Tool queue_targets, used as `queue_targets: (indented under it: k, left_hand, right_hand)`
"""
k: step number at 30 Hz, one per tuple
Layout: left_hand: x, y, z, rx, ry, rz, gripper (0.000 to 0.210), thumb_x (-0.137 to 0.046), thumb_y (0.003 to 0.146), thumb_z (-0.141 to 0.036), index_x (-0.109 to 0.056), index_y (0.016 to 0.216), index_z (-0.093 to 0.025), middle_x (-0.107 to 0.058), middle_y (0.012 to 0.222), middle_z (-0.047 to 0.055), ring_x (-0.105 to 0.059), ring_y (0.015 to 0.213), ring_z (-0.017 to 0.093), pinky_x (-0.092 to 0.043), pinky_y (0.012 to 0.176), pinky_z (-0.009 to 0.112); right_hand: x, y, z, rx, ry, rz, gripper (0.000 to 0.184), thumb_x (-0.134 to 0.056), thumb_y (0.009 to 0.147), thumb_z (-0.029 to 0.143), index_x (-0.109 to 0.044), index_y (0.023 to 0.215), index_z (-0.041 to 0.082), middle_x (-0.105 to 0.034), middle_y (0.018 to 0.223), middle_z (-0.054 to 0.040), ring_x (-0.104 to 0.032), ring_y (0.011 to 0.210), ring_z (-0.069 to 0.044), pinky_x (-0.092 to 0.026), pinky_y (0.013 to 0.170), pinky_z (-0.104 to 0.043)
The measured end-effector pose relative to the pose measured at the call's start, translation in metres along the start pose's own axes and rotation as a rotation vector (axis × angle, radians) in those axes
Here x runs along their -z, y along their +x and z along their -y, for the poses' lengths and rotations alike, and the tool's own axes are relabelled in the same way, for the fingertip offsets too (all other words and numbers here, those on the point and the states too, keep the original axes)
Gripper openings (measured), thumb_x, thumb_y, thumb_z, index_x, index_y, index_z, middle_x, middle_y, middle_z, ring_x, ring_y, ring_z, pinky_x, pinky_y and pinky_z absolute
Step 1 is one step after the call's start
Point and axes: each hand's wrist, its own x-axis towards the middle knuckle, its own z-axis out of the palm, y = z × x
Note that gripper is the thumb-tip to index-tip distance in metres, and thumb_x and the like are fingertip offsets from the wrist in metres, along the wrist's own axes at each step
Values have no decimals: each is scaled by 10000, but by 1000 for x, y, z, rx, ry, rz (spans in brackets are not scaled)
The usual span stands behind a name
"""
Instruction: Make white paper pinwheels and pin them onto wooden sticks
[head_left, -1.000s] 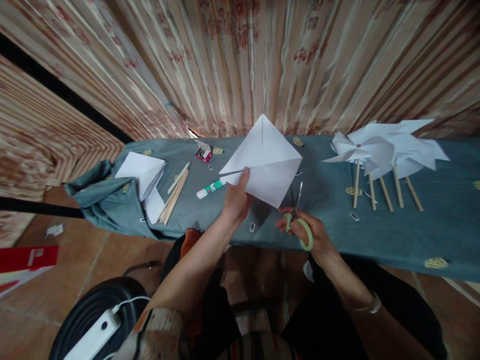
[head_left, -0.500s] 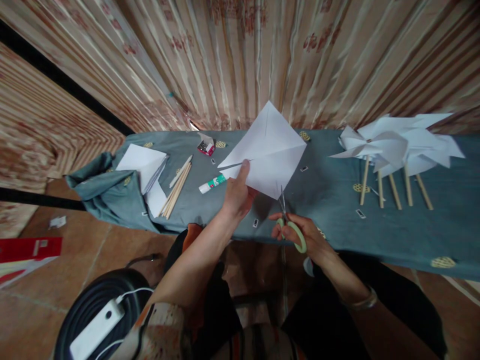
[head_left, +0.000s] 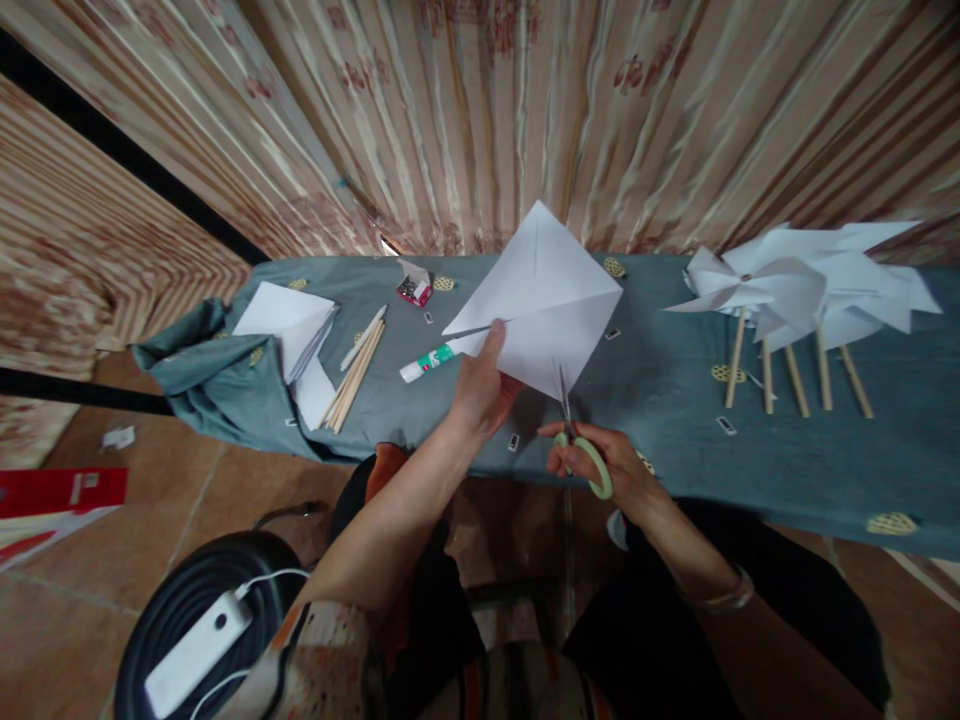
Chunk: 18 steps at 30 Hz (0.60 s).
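Note:
My left hand (head_left: 486, 385) grips a square sheet of white paper (head_left: 547, 290) near its left corner, thumb on top. The sheet is held up above the table, one corner pointing away from me, with crease lines and a slit at its left corner. My right hand (head_left: 604, 460) has its fingers in the pale green handles of a pair of scissors (head_left: 589, 458). Their blades are at the paper's near corner, along a short line there. Close to my left hand, a glue stick (head_left: 429, 362) with a green label lies on the table.
A grey-green cloth covers the table (head_left: 660, 400). Several paper pinwheels (head_left: 780, 285) on wooden sticks lie at the right. To the left are wooden sticks (head_left: 358, 378), folded white paper (head_left: 281, 320) and a small open red box (head_left: 415, 288). A curtain (head_left: 480, 120) hangs behind.
The scissor blades look closer together at the paper's near corner than before. Both hands keep nearly the same places, and the whole view has shifted slightly.

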Motion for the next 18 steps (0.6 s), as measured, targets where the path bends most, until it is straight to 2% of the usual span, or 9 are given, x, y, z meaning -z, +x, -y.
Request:
queue_targets:
  k: [8, 14, 18]
  left_hand:
    - [-2, -2, 0, 18, 25, -30, 266, -629, 904, -272, -669, 1136, -148, -757, 950, 64, -729, 843, 162, -582, 827, 285]
    - [-1, -2, -1, -46, 34, 40, 203, -586, 933, -237, -687, 1086, -148, -759, 885, 40, -721, 804, 142, -572, 845, 270]
    - [2, 0, -1, -58, 18, 27, 161, -609, 917, -217, -702, 1020, -134, -759, 906, 47, -719, 816, 133, -558, 852, 239]
  right_hand:
    - [-2, 0, 2, -24, 57, -21, 478, -750, 685, 544, -700, 992, 181, -679, 687, -18, -620, 621, -149, -515, 614, -278]
    - [-3, -1, 2, -40, 63, -47, 464, -764, 665, 536, -706, 953, 177, -664, 670, -11, -607, 608, -141, -514, 605, -272]
    - [-3, -1, 0, -31, 43, -64, 468, -757, 672, 529, -707, 961, 165, -663, 663, -12, -602, 603, -142, -510, 591, -273]
